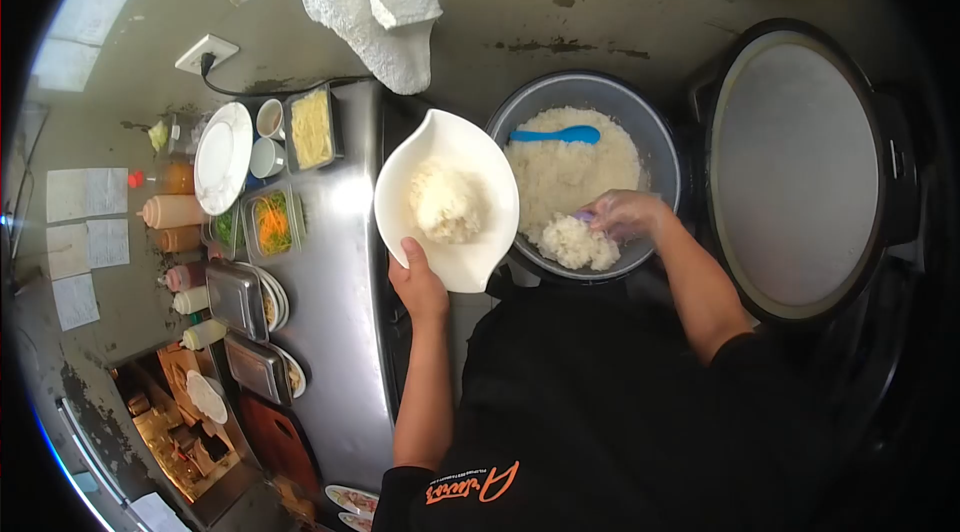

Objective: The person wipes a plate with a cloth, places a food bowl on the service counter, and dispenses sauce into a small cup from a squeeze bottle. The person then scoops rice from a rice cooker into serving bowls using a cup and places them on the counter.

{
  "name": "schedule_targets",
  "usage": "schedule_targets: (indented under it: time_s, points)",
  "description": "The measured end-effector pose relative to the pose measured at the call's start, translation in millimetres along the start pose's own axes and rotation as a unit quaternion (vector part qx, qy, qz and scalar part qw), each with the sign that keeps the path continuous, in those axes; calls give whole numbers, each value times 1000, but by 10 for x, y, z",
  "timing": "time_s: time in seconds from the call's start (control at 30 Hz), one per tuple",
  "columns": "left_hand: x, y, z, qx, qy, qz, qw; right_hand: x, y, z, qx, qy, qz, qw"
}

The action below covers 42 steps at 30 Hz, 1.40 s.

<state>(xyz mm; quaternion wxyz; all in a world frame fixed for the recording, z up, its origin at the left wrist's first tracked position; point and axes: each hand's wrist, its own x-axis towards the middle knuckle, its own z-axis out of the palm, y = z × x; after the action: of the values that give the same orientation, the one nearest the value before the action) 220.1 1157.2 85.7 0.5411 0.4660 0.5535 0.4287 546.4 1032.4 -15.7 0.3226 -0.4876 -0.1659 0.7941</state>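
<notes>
A white leaf-shaped bowl (490, 197) holds a mound of rice (446, 200). My left hand (419, 284) grips its near rim, with the thumb on the inside. To its right stands a large round grey pot (664, 147) full of white rice. My right hand (625, 216) reaches into the pot and is closed round the purple handle of a scoop (584, 217), whose far end is heaped with rice. A blue rice paddle (556, 134) lies on the rice in the pot.
A large round lid (797, 172) stands open at the right. Along the steel counter (345, 332) at the left are a carrot container (272, 223), a noodle container (312, 129), white plates (223, 157), cups, metal tins and sauce bottles. A white towel (375, 2) hangs above.
</notes>
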Motion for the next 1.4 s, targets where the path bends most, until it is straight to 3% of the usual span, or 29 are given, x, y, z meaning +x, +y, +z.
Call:
schedule_targets:
  time_s: [0.13,0.23,0.27,0.3,0.37,0.47,0.53,0.6,0.67,0.73,0.83,0.87,0.97,1.0,1.1,1.23,1.37,1.4]
  points:
    - [2,-94,151,70,-48,77,993,-548,-565,130,-46,57,-86,994]
    - [-37,-101,408,90,-77,49,992,-850,-1075,482,-177,116,-268,940]
    - [-19,-197,482,62,-94,8,994,-948,-1255,722,-229,144,-284,920]
    - [-52,-134,598,4,-116,-39,993,-863,-1260,923,-323,214,-337,858]
    - [-53,-187,760,-69,-138,-123,980,-658,-1089,1346,-487,337,-422,686]
    - [-64,-330,873,-118,-143,-142,972,-315,-690,1655,-530,402,-504,551]
    - [-41,-294,840,-117,-152,-131,973,-315,-753,1454,-505,360,-489,613]
    - [-79,-233,825,-139,-153,-126,970,-476,-894,1385,-505,409,-501,572]
    - [-55,-225,856,-170,-153,-135,964,-707,-1044,1430,-439,380,-522,625]
    - [-40,-213,837,-176,-153,-141,962,-763,-1062,1561,-519,346,-525,579]
    - [-114,-194,854,-148,-152,-148,966,-739,-1189,1460,-509,333,-444,658]
    - [-141,-154,869,-136,-140,-146,970,-859,-1251,1460,-518,365,-466,618]
    - [-128,-175,862,-106,-129,-130,977,-1008,-1252,1755,-553,306,-533,563]
    - [-128,-145,867,-106,-135,-114,979,-874,-1111,1803,-595,254,-476,595]
    - [-144,-162,856,-123,-137,-114,976,-461,-1038,1643,-640,278,-493,519]
    - [-139,-227,824,-167,-136,-138,967,-562,-1244,1556,-587,182,-490,618]
    - [-90,-35,719,-194,-151,-151,958,-1089,-1371,1523,-555,366,-459,590]
    - [-94,-75,715,-194,-156,-151,957,-952,-1286,1467,-564,340,-459,596]
